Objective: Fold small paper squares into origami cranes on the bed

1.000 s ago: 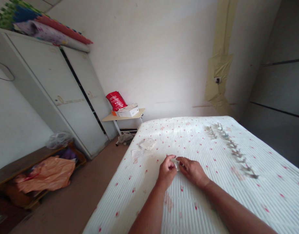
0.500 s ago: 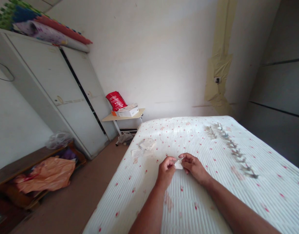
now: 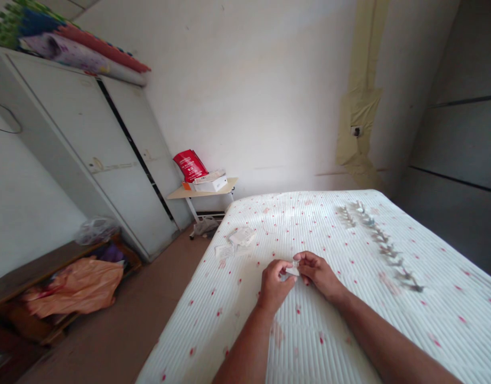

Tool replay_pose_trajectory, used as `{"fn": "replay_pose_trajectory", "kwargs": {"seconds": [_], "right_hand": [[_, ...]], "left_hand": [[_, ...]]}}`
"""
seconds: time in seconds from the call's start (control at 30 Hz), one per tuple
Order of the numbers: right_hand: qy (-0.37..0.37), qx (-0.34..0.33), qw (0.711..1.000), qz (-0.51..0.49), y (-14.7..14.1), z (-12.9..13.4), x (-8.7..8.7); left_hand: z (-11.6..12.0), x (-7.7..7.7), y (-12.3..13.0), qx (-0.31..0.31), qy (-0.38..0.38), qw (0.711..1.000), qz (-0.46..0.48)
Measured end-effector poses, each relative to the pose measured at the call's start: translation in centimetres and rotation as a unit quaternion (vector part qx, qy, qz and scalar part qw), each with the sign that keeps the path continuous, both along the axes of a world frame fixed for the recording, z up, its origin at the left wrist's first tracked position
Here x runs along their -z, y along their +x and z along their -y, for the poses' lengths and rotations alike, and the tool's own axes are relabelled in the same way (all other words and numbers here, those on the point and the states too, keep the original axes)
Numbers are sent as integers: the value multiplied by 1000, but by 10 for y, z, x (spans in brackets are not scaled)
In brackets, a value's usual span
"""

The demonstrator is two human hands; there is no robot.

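A small white piece of paper (image 3: 292,271) is held between both hands, just above the striped, red-dotted bed cover (image 3: 297,330). My left hand (image 3: 275,284) pinches its left side, with thumb and forefinger at the lower edge and top. On its right side my right hand (image 3: 316,273) has its fingers closed on the same paper. Farther left on the bed lie several flat paper squares (image 3: 242,236). Rows of small folded paper figures (image 3: 385,248) stand on the right part of the bed.
Behind the bed's left corner, a small table (image 3: 230,185) bears a red bag (image 3: 190,166) and a white box (image 3: 211,183). A grey cabinet (image 3: 69,122) is at the left. An orange plastic bag (image 3: 75,285) rests on a low wooden shelf.
My left hand has shifted slightly right and down, its thumb now nearer my right hand. The paper looks narrower and more tilted. My right hand has barely moved.
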State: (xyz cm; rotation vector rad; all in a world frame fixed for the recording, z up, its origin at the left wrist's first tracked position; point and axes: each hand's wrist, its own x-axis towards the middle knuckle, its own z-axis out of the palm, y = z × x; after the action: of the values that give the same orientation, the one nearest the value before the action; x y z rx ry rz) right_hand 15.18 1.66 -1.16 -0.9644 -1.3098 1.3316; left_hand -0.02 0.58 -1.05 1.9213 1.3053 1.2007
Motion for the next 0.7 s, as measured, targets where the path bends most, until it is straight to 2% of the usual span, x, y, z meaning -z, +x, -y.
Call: {"fn": "replay_pose_trajectory", "kwargs": {"seconds": [0.7], "right_hand": [[-18,-1,1000,6,0,2,-3]], "left_hand": [[-2,4,-2,-6,-26,999,26]]}}
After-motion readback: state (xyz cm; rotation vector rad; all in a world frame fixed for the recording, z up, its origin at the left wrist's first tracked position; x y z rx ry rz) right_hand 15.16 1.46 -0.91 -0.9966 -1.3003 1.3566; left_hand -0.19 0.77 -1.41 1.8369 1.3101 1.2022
